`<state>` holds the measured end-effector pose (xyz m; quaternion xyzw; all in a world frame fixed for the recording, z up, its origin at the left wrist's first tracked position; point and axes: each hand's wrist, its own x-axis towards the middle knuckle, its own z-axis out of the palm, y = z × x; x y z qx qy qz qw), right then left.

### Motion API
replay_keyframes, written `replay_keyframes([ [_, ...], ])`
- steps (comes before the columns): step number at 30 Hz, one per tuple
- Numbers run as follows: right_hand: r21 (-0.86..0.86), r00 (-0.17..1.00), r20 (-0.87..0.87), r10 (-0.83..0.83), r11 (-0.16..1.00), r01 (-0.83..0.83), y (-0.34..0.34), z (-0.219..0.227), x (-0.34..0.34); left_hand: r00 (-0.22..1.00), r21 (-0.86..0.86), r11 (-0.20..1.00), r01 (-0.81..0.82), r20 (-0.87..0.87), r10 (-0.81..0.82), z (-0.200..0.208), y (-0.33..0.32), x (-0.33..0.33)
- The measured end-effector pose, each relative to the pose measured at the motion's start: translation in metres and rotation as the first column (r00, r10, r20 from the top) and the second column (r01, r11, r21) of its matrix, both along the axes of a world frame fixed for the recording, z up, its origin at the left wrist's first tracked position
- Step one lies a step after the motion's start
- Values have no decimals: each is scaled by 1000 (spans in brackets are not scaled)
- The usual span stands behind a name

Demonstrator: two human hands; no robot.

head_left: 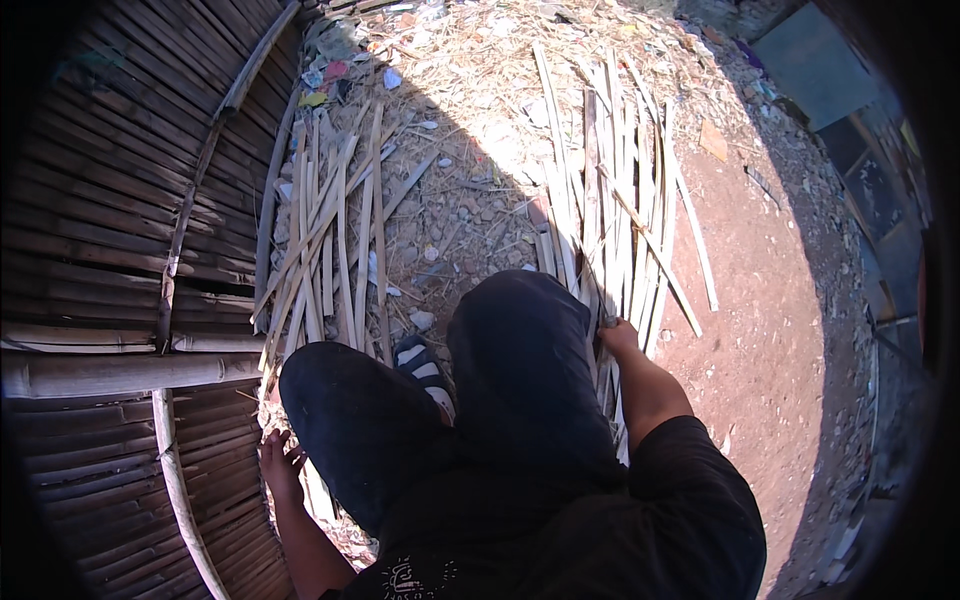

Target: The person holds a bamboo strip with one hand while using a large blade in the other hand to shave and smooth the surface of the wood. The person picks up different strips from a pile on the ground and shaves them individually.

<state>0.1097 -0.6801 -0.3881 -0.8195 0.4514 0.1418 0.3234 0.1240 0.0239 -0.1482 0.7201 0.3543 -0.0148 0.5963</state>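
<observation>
My left hand hangs low beside my left knee, close to the bamboo wall, its fingers apart and nothing in them. Just ahead of it lies a loose pile of split bamboo strips, some crossing each other. On the other side, my right hand reaches down past my right knee to a second, longer bundle of bamboo strips. Its fingers are curled in at a strip at the bundle's near side. My knee and the hand itself partly hide that grip.
A wall of slatted bamboo with thick poles stands close on my left. My sandalled foot rests between the two piles. Straw and scraps of litter cover the ground ahead. Bare brown earth lies to the right, with flat panels beyond.
</observation>
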Motion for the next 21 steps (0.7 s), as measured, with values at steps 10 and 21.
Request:
replay_keyframes([
  [10, -175, 964, 243, 111, 982, -69, 23, 36, -27, 998, 2, 999, -42, 44, 42, 1, 3, -6],
  [21, 420, 618, 680, -394, 900, 112, -31, 105, -41, 964, 56, 998, 12, 266, -26, 16, -12, 20],
])
